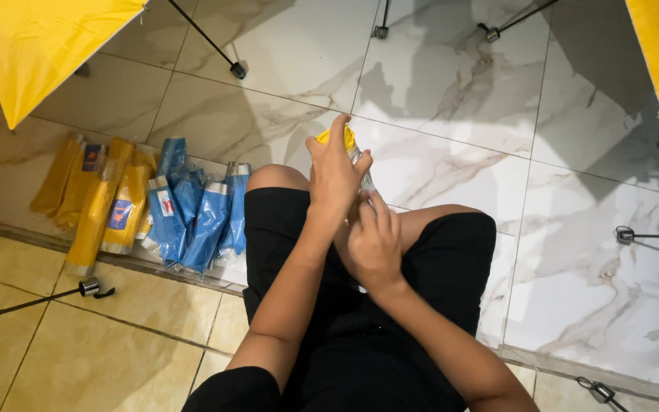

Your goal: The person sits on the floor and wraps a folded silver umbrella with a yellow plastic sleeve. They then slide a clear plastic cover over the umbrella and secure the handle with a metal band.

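Black shorts [360, 320] seen nearest, w/ knees up. Folded yellow umbrella [342, 139] in clear sleeve is gripped over lap by left hand [335, 174] up top; right hand [375, 243] closed on lower end. Sleeved yellow & blue umbrellas [154, 206] piled far left on floor [497, 114]; open yellow umbrellas [40, 46] left unpacked.

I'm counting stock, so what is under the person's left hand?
A folded yellow umbrella in clear wrap shows above the left hand; the right hand grips lower down. Its middle and handle are covered by both hands.
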